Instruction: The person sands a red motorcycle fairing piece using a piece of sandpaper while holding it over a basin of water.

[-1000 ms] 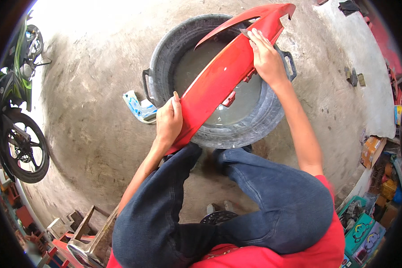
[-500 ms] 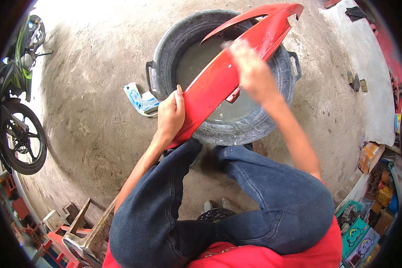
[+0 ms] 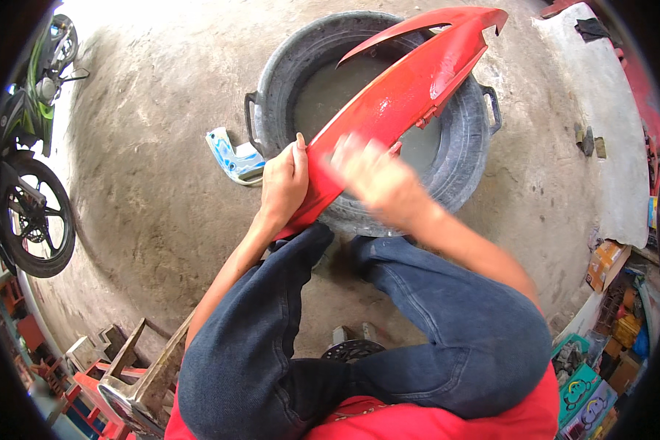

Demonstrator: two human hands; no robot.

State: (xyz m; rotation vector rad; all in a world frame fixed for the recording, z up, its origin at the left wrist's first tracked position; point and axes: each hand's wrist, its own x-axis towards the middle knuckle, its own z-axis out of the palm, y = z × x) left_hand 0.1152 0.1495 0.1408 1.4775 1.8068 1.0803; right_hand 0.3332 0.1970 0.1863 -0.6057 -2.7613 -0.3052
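Note:
A long red motorcycle body panel [image 3: 392, 106], wet and shiny along its upper part, slants across the top of a big grey tub [image 3: 271, 73] with cloudy water [image 3: 330, 92] in it. Its lower end rests by my left knee, and its hooked tip points to the far right. My left hand [image 3: 286, 180] is closed round the panel's lower left edge, thumb up. My right hand [image 3: 378, 176], smeared by motion, is curled over the panel's lower face beside the left. Whatever lies under its fingers is hidden.
A white and blue curved plastic piece [image 3: 235, 158] lies on the concrete floor left of the tub. Far left stands a green and black motorcycle [image 3: 33, 191]. A wooden frame [image 3: 154, 374] is at lower left; boxes [image 3: 587, 389] and a carton [image 3: 607, 264] crowd the right.
My right hand has moved down the panel toward me, from its middle to near my left hand. The left hand keeps its grip, and the panel has turned slightly.

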